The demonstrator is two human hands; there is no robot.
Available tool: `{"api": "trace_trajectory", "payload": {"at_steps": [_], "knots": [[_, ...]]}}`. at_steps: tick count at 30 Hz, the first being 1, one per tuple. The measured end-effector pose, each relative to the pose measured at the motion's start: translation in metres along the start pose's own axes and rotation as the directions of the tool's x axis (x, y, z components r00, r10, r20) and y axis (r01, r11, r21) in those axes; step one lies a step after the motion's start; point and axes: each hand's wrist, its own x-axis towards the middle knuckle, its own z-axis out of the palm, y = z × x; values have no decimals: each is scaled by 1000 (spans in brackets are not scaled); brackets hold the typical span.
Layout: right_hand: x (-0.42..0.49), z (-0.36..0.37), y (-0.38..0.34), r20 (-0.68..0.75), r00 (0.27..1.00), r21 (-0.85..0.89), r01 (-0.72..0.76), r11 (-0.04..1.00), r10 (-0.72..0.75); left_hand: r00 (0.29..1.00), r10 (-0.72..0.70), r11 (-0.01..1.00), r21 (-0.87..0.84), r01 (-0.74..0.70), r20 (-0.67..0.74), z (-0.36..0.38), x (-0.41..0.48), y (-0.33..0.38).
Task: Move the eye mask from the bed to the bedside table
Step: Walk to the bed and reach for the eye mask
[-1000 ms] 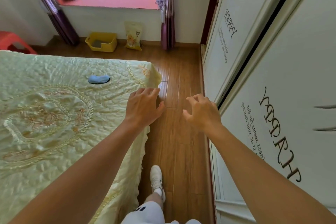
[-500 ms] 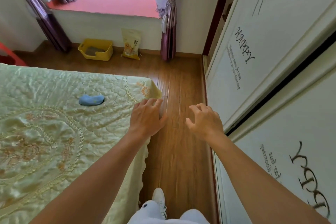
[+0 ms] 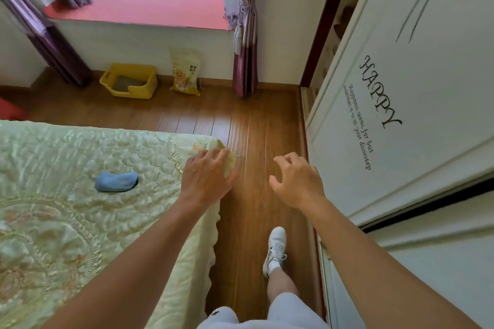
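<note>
The eye mask (image 3: 116, 181) is a small blue padded piece lying flat on the bed (image 3: 80, 222), on the quilted pale-yellow cover, near the foot-end corner and not touching anything else. Nothing pins or covers it, so it should lift freely w/ one hand.

Left hand (image 3: 207, 177) hovers above the bed's corner, just right of the mask and apart from it: fingers spread and loosely curled, palm down, holding nothing. Right hand (image 3: 295, 181) is out over the wood floor (image 3: 256, 128), between bed and wardrobe door (image 3: 401, 115), also half-open w/ curled fingers and empty.

Step in hand, as I read it: the approach. Person is in the aisle beside the bed, one white shoe (image 3: 275, 250) forward on the floor, arms reaching ahead; the pick-up is not yet done.

Next move prob. calls for the left hand to go further left and down onto the mask, then pinch it; soft fabric, so a light grip should do, and the slick cover may bunch under the fingers.

The bedside table isn't in view, so can't tell which way the carry goes; likely a turn away from the window end.

Further out: yellow bin (image 3: 129, 83) and a printed bag (image 3: 185, 72) against the wall under the window; neither is in the way.
</note>
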Motion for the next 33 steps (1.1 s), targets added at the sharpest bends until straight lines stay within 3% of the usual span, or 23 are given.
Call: {"api": "trace_trajectory", "payload": {"at_steps": [13, 20, 27, 33], "knots": [[251, -26, 59, 98, 977, 0, 193, 981, -192, 965, -262, 964, 49, 262, 0, 31, 213, -5], [333, -18, 27, 153, 926, 13, 348, 937, -346, 900, -435, 898, 66, 436, -29, 28, 248, -34], [380, 6, -59, 244, 797, -19, 574, 819, -553, 761, -646, 759, 59, 648, -55, 22, 224, -97], [400, 31, -156, 329, 643, -39, 741, 670, -692, 614, -785, 619, -48, 784, -82, 21, 186, -165]]}}
